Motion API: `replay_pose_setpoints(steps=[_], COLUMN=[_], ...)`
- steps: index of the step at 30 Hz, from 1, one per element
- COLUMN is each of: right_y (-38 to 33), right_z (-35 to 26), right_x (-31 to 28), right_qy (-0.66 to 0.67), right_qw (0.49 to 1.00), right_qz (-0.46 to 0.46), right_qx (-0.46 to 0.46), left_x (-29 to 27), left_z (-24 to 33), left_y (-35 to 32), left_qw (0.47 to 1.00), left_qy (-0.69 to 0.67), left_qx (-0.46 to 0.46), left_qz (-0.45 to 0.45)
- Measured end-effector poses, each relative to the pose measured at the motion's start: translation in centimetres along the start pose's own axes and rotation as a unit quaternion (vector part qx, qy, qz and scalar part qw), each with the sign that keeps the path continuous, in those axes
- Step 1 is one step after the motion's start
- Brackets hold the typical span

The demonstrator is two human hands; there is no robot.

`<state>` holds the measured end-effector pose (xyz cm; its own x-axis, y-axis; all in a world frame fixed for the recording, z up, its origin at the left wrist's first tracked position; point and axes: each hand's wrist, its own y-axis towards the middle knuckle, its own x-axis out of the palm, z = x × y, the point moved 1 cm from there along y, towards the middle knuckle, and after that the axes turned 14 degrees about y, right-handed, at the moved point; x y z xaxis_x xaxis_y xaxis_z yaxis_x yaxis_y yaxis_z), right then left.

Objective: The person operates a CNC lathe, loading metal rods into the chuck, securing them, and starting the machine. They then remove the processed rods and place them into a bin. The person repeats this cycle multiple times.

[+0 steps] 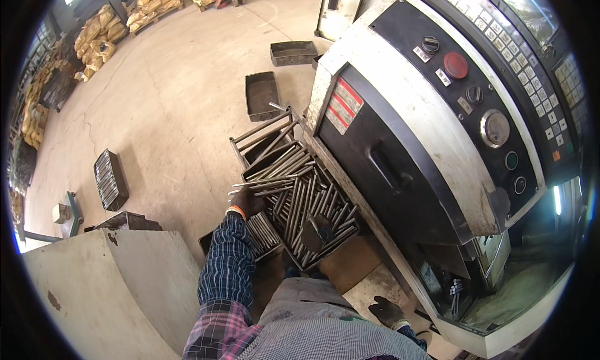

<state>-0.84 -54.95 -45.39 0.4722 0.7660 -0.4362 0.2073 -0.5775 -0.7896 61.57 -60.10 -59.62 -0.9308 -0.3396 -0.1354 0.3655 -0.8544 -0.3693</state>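
Steel rods (265, 182) level, left hand (245, 202) gripping

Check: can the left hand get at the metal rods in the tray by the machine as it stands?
Probably yes. The gloved left hand is already at the near edge of the tray of metal rods, apparently touching some, with nothing over the open tray. The right hand hangs apart, low by the machine.
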Motion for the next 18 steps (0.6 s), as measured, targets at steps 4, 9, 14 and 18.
replay_pose_setpoints(steps=[4,9,14,18], right_y=[-0.7,3.0,2.2,-0.6], right_z=[-2.3,6.2,7.8,7.4], right_x=[-0.5,0.8,2.1,3.6], right_qy=[0.006,-0.003,0.063,0.190], right_qw=[1.000,0.998,0.998,0.972], right_qz=[0.006,-0.011,0.009,-0.021], right_qx=[0.016,-0.063,-0.001,0.134], left_x=[-1.2,-0.4,-1.7,1.2], left_z=[-5.4,-5.3,2.2,10.7], left_y=[2.8,3.6,2.6,2.9], left_qw=[0.980,0.952,0.931,0.892], left_qy=[-0.172,-0.235,0.196,0.380], left_qx=[-0.105,-0.184,-0.119,0.014], left_qz=[-0.004,0.074,0.285,0.244])
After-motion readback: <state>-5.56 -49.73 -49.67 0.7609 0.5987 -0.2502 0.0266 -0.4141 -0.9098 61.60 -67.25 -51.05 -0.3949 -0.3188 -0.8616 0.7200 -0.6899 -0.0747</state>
